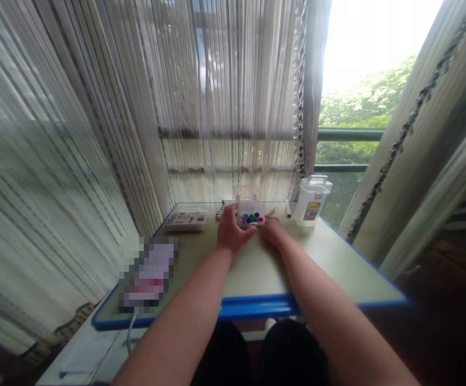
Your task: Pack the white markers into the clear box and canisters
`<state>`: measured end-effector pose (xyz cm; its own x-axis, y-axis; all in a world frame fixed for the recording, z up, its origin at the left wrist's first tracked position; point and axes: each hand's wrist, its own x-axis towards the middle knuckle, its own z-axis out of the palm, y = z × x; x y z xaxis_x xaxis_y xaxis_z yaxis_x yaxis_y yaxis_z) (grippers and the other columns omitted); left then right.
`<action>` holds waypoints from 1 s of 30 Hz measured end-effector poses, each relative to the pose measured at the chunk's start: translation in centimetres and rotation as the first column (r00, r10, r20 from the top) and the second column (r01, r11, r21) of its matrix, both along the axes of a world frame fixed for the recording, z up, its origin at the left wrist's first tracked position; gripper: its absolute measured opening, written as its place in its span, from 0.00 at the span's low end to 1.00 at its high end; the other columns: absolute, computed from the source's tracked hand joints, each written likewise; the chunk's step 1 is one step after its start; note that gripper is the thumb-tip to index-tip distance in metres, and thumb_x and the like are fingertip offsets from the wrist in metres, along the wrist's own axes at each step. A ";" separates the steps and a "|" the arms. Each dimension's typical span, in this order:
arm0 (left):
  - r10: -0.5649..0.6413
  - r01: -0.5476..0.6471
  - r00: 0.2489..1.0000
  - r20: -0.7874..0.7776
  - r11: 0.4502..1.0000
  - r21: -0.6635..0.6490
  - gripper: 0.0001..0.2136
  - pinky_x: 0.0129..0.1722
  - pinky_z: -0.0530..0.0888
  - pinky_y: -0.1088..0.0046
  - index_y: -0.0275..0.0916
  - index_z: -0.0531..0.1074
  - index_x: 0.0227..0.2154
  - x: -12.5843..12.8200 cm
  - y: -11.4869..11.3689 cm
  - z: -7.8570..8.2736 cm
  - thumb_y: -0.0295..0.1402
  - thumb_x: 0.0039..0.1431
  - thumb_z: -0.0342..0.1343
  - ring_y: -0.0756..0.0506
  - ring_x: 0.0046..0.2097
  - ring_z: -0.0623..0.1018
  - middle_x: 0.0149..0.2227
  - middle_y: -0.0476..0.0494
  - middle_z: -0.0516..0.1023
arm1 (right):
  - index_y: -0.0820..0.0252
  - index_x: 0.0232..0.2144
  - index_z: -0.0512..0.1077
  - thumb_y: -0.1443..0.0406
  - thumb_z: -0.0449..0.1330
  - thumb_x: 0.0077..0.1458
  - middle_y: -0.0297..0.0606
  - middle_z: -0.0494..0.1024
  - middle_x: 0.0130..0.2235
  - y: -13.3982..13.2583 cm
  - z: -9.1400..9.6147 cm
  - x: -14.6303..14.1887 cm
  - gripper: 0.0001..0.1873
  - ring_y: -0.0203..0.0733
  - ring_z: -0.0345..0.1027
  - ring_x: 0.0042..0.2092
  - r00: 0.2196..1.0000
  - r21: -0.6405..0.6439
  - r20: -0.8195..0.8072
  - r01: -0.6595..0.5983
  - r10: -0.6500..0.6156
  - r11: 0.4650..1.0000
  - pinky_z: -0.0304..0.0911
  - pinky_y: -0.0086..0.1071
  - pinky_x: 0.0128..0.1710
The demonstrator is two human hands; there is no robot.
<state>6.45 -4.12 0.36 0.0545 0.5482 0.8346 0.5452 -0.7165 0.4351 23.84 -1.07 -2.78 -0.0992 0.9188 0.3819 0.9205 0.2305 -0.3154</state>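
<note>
A small clear case [250, 214] with several coloured round caps inside stands near the far edge of the beige table [337, 268]. My left hand [233, 231] curls around the case's left side and grips it. My right hand [273, 229] rests on the table just right of the case, its fingers touching the case's near right corner; those fingers are mostly hidden behind the hand.
A flat clear box [186, 220] lies at the far left. A tall plastic container [312, 200] with a label stands at the far right, a white marker [288, 208] beside it. More markers [223, 209] lie behind the case. A blurred object [148, 276] sits front left. Curtains hang behind.
</note>
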 end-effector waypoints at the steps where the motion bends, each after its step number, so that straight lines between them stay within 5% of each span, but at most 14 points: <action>1: 0.001 -0.001 1.000 -0.001 1.000 0.000 0.31 0.37 0.75 0.66 0.40 0.58 0.48 0.0 0.0 0.0 0.35 0.38 0.61 0.43 0.43 0.72 0.46 0.40 0.67 | 0.56 0.45 0.73 0.74 0.50 0.48 0.40 0.73 0.50 0.1 0.0 -0.1 0.23 0.43 0.62 0.52 1.000 -0.015 0.018 0.000 0.001 1.000 0.53 0.32 0.52; 7: 0.004 -0.004 1.000 -0.008 1.000 0.006 0.31 0.39 0.75 0.65 0.40 0.59 0.48 -0.1 -0.1 0.0 0.34 0.37 0.61 0.43 0.42 0.72 0.45 0.41 0.67 | 0.59 0.49 0.70 0.69 0.48 0.56 0.47 0.70 0.52 0.4 -0.3 -0.4 0.20 0.46 0.59 0.53 0.995 -0.080 0.098 0.020 -0.012 0.997 0.49 0.36 0.52; 13: -0.010 0.010 1.000 -0.005 1.000 0.014 0.31 0.38 0.75 0.65 0.40 0.58 0.48 -0.1 0.0 0.0 0.35 0.38 0.61 0.42 0.44 0.72 0.45 0.41 0.67 | 0.56 0.48 0.70 0.70 0.48 0.56 0.42 0.71 0.51 -0.1 -0.1 -0.3 0.19 0.45 0.60 0.52 0.996 -0.070 0.087 0.015 -0.009 0.997 0.50 0.34 0.52; 18: 0.015 -0.015 1.000 -0.005 0.999 0.029 0.31 0.40 0.74 0.64 0.40 0.59 0.48 -0.1 0.0 -0.2 0.35 0.37 0.61 0.41 0.45 0.72 0.45 0.41 0.67 | 0.60 0.43 0.69 0.72 0.46 0.52 0.44 0.73 0.47 -0.2 0.4 -0.9 0.18 0.43 0.64 0.46 0.986 0.063 -0.163 0.053 -0.042 0.997 0.58 0.31 0.45; 21: 0.017 -0.016 1.000 -0.014 1.000 0.023 0.31 0.39 0.74 0.64 0.40 0.59 0.47 -0.1 0.1 -0.2 0.36 0.37 0.61 0.41 0.44 0.72 0.44 0.41 0.68 | 0.61 0.37 0.68 0.69 0.47 0.50 0.42 0.74 0.41 -0.4 0.8 -1.7 0.13 0.42 0.66 0.42 0.900 0.141 -0.436 0.036 0.029 0.989 0.61 0.30 0.41; 24: 0.010 -0.010 1.000 -0.018 1.000 0.020 0.31 0.37 0.75 0.66 0.40 0.58 0.48 -0.1 0.2 -0.2 0.37 0.38 0.61 0.42 0.43 0.72 0.45 0.40 0.67 | 0.60 0.34 0.66 0.67 0.49 0.47 0.37 0.74 0.35 -0.7 1.5 -2.4 0.10 0.40 0.66 0.37 0.731 0.193 -0.674 0.037 0.105 0.981 0.62 0.30 0.37; 30: 0.029 -0.028 0.999 -0.022 0.999 0.024 0.32 0.38 0.74 0.65 0.39 0.58 0.48 -0.3 0.3 -0.2 0.35 0.37 0.61 0.40 0.46 0.71 0.46 0.39 0.67 | 0.57 0.32 0.61 0.65 0.49 0.49 0.37 0.73 0.37 -1.9 3.8 -2.4 0.06 0.37 0.66 0.35 0.574 0.316 -0.807 0.223 0.138 0.922 0.62 0.31 0.38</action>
